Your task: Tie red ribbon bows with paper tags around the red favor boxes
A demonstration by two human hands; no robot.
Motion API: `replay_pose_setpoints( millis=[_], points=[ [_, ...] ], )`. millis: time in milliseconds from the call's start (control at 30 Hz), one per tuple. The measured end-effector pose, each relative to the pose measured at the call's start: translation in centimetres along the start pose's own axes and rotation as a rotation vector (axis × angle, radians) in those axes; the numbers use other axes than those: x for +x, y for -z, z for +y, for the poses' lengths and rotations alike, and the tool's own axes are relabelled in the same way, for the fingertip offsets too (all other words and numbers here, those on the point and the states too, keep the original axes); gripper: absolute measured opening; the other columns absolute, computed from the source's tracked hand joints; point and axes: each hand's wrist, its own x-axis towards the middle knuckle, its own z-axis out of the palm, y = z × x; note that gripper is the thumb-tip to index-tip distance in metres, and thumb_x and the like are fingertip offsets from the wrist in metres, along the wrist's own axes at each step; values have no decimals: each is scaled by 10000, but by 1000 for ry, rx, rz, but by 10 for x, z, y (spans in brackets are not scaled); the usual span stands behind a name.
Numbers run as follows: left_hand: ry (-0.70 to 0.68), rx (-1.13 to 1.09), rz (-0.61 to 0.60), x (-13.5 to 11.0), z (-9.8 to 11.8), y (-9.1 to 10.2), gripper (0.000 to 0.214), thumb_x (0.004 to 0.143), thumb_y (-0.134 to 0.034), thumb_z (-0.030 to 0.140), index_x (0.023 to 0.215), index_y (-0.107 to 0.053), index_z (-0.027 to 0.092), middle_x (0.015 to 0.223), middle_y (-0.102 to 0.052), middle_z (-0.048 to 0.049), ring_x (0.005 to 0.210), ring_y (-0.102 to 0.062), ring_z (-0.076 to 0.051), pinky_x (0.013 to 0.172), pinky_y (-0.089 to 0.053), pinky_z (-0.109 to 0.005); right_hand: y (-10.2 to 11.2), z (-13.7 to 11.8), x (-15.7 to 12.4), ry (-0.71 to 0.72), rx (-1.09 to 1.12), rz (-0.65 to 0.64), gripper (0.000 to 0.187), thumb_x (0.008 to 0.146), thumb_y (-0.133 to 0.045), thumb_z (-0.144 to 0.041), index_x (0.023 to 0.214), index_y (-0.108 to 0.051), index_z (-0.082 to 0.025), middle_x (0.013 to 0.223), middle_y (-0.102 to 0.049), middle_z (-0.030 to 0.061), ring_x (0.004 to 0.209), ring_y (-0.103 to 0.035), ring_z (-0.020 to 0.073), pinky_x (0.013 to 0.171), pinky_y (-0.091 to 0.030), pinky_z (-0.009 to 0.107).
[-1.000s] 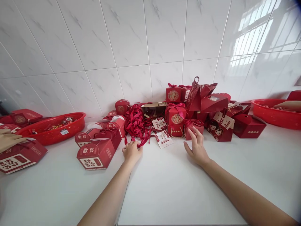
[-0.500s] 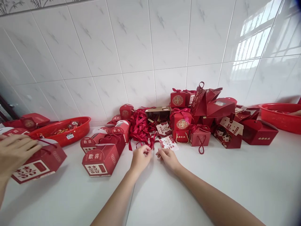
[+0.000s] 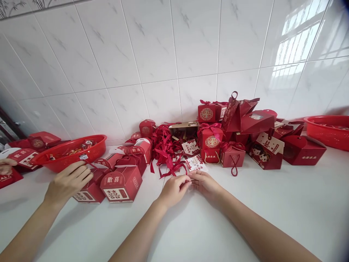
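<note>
My left hand (image 3: 176,190) is closed in a pinch, and a strand of red ribbon (image 3: 174,171) runs up to its fingers. My right hand (image 3: 205,185) meets it fingertip to fingertip, its fingers curled together; what lies between them is too small to make out. Just beyond the hands lies a heap of dark red ribbons (image 3: 163,143). A white-and-red printed card (image 3: 195,163) rests flat near my right fingers, with another card (image 3: 190,147) behind it.
At left, a co-worker's hand (image 3: 68,182) holds the cord of a red gift box (image 3: 91,187) beside another red box (image 3: 121,183). Another hand (image 3: 5,165) is at the far left edge. Red basins (image 3: 95,149) stand on both sides. Stacked red boxes (image 3: 209,136) line the tiled wall.
My hands have come together, moving slightly right and nearer to me, with a ribbon strand drawn along. The co-worker's hand has carried a red box rightward, beside the other one.
</note>
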Motion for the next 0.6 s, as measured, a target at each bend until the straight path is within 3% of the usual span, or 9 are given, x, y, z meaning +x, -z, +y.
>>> replay_pose_setpoints(
  millis=[100, 200, 267, 400, 500, 600],
  points=[
    [9, -17, 30, -1, 2, -5, 163, 896, -479, 272, 901, -638, 236, 738, -679, 12, 619, -584, -136, 573, -402, -234, -1, -1, -2, -9, 28, 10, 379, 608, -814, -400, 786, -566, -175, 696, -612, -21, 600, -569, 89, 580, -421, 209],
    [31, -23, 131, -2, 3, -7, 182, 910, -461, 300, 946, -626, 232, 750, -676, 0, 640, -595, -141, 603, -415, -245, -5, -1, -5, -42, 19, 23, 367, 697, -740, -479, 738, -529, -182, 546, -518, -59, 439, -446, 63, 448, -323, 193],
    [47, -35, 211, -2, 4, -7, 192, 921, -452, 317, 959, -616, 226, 779, -677, -9, 665, -601, -140, 621, -423, -246, -8, -1, -8, -86, 9, 13, 374, 743, -694, -509, 705, -530, -176, 499, -491, -50, 415, -435, 75, 426, -308, 198],
    [40, -66, 291, -1, 3, -5, 169, 919, -472, 319, 956, -603, 219, 853, -676, -13, 710, -604, -131, 620, -431, -232, -11, -2, -11, -139, 32, -42, 407, 767, -674, -530, 718, -613, -131, 672, -614, 39, 561, -568, 108, 508, -407, 215],
    [5, -85, 289, -1, 1, -5, 157, 918, -483, 316, 968, -595, 218, 898, -658, -18, 780, -605, -134, 629, -436, -224, -10, -3, -12, -105, 120, -36, 352, 734, -734, -476, 852, -656, -154, 850, -648, 33, 707, -607, 108, 591, -443, 211],
    [-22, -97, 259, -2, 0, -6, 159, 924, -470, 305, 998, -580, 217, 876, -637, -17, 798, -601, -135, 652, -445, -225, -8, -5, -11, -82, 201, -24, 340, 682, -792, -416, 877, -645, -179, 896, -651, 18, 759, -603, 104, 611, -438, 205]
  ],
)
